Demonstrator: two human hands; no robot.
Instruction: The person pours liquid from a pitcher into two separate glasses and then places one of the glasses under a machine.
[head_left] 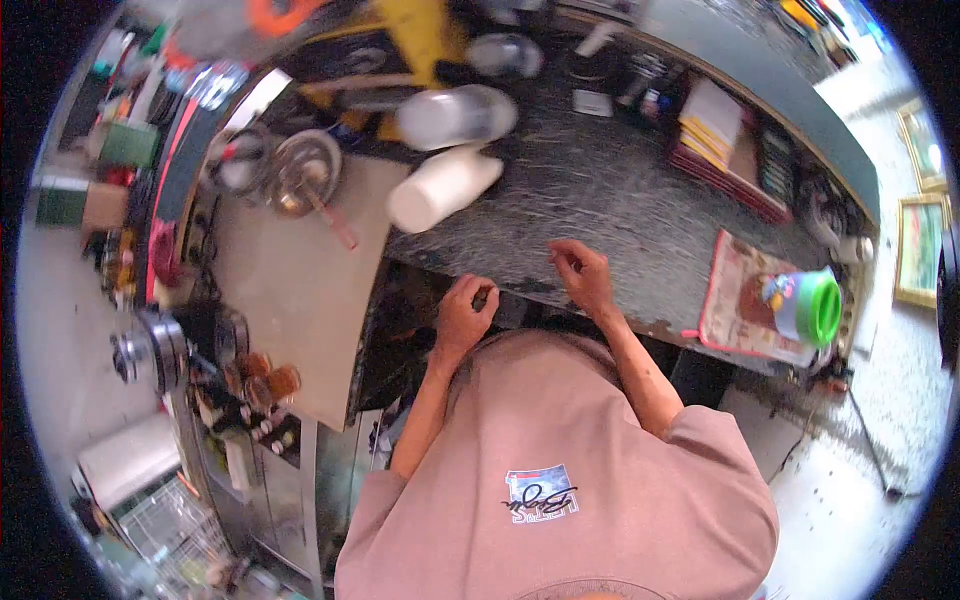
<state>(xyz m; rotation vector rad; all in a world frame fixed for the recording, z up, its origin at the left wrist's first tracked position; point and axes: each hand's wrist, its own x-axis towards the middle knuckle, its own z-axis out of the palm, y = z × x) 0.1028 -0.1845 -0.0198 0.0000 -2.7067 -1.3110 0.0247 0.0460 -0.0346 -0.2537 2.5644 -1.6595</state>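
Note:
At the front edge of the dark, scratched worktop (570, 180), my left hand (467, 315) has its fingers curled in toward the thumb. A dark gap shows in the curl, and whatever it holds, if anything, cannot be made out. My right hand (585, 277) lies over the same edge, a little farther right, with thumb and fingers pinched together. Anything between those fingertips is too small to tell. Nearest beyond my hands is a white bottle (435, 195) lying on its side, blurred. Behind it is a clear, pale jar (455, 117).
A tan board (300, 270) on the left bears a round metal dish (303, 172). To the right, a green-lidded jar (820, 307) stands on a red-edged cloth (735, 285). Dark red folders (735, 185) and a calculator (776, 165) lie at the back. A metal machine part (150, 350) protrudes at far left.

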